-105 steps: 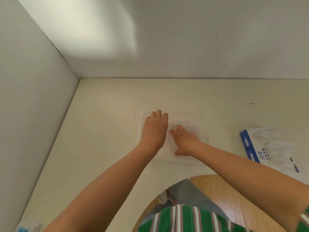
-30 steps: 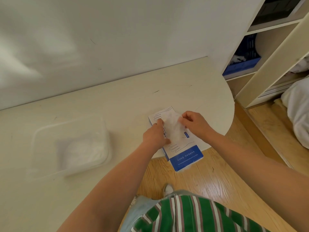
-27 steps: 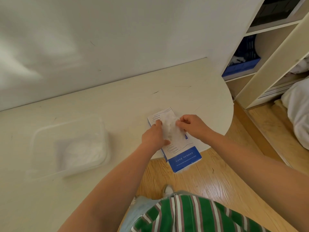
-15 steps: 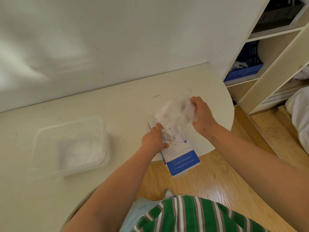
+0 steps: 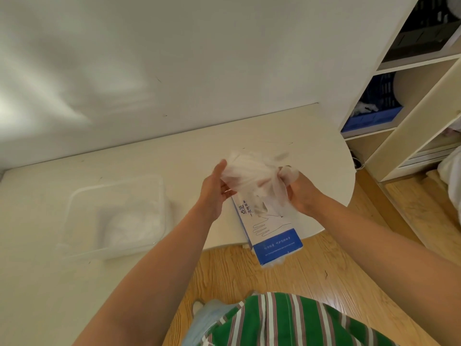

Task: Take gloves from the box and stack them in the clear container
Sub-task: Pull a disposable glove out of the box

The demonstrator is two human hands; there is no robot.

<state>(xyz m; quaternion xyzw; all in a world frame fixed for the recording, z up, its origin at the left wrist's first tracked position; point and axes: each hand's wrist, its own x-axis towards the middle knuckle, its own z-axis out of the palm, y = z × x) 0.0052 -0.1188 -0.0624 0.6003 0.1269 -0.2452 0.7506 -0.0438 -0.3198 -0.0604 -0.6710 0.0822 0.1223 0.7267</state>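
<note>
A thin translucent plastic glove (image 5: 254, 181) is stretched in the air between my two hands, just above the far end of the glove box. My left hand (image 5: 215, 193) pinches its left edge and my right hand (image 5: 300, 193) grips its right side. The white and blue glove box (image 5: 272, 231) lies flat at the table's front edge, its blue end sticking out over the floor. The clear container (image 5: 74, 211) stands on the table to the left, with a pile of white gloves (image 5: 132, 226) inside it.
The cream table (image 5: 189, 151) runs along a white wall and ends in a rounded right edge. A shelf unit (image 5: 409, 108) with a blue crate stands at the right. Wooden floor lies below the table's edge.
My right hand pulled a glove up out of the box. My left hand has left the box and taken hold of the glove's other side, so it now hangs spread between both hands.
</note>
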